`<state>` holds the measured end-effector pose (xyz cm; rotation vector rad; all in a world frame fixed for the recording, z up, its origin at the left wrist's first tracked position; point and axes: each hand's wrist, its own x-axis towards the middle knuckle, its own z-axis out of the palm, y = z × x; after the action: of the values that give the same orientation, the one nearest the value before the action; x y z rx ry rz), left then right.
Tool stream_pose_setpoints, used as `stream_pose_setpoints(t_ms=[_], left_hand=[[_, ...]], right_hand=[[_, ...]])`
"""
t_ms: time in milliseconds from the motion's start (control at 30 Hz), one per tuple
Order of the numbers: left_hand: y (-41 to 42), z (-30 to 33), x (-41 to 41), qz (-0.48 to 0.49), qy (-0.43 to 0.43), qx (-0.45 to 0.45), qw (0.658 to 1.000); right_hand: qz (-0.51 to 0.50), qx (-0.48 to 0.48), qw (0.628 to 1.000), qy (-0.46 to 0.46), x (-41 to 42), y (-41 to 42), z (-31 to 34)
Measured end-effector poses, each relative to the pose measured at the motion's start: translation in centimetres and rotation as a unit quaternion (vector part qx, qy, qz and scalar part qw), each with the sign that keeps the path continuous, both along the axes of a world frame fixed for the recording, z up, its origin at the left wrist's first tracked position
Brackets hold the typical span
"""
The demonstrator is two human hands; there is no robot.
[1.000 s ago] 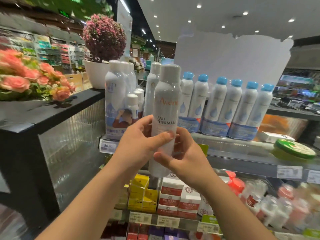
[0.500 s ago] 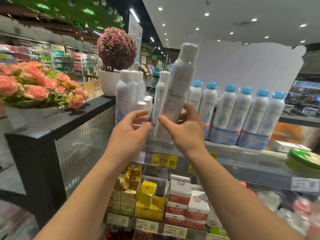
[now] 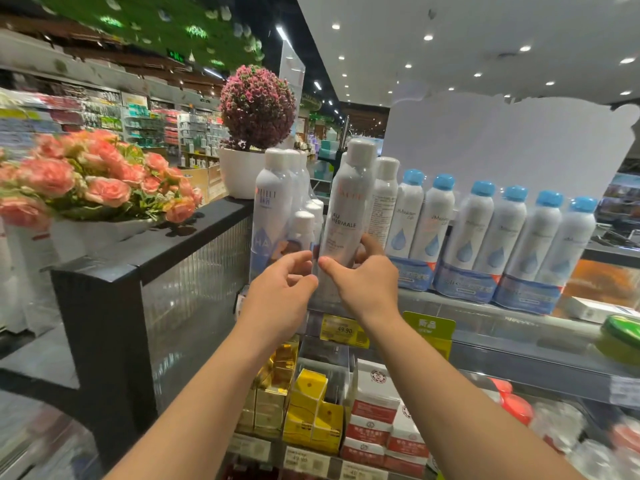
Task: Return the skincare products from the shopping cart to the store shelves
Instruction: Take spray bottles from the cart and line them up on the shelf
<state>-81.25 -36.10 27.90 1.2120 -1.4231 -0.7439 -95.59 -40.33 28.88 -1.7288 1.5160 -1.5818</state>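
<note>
Top shelf (image 3: 485, 308), pale metal ledge with yellow price tag (image 3: 341, 330) on its front edge. White spray can (image 3: 348, 216), tall smooth cylinder with rounded white cap, lettering "EAU THERMALE" partly readable, stands near upright at the shelf's left part, at about 12 o'clock from the hands.

Right hand (image 3: 363, 289) grips the can low down: thumb across the front, fingers curled round its right side. Left hand (image 3: 280, 292) sits just at 9 o'clock of the can's base, fingers loosely curled, thumb and forefinger close together; cannot tell whether they touch the can or hold anything.

At 9 o'clock of the can: bundle of white cans (image 3: 277, 216) in clear glossy wrap, one short can among the tall ones. At 3 o'clock: another white can (image 3: 384, 199) with small print, then a row of blue-capped bottles (image 3: 502, 230), white bodies with a blue drop mark, banded in pairs by blue printed sleeves.

Lower shelf, 6 o'clock: yellow cartons (image 3: 311, 407), gold foil boxes (image 3: 277, 379), red-and-white boxes (image 3: 375, 420), all square-edged card.

At 9–10 o'clock: black counter (image 3: 156, 244) with ribbed translucent panel beneath. White planter (image 3: 100, 230) holds pink roses. Round white pot (image 3: 240, 174) holds a ball of small purple-pink blossoms.
</note>
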Motion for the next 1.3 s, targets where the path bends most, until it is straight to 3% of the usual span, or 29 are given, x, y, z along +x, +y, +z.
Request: stream_pose_setpoints(t_ms=[533,1300], left_hand=[[-1.0,-1.7,-0.8,-0.011,-0.043,0.0,0.999],[-0.8,-2.3,-0.4,-0.043,-0.002,-0.004,0.999]], right_hand=[[0.018,0.029,0.999,0.024,0.4,-0.9,-1.4],[-0.008,0.053,0.996,0.067,-0.3,-0.5,-2.0]])
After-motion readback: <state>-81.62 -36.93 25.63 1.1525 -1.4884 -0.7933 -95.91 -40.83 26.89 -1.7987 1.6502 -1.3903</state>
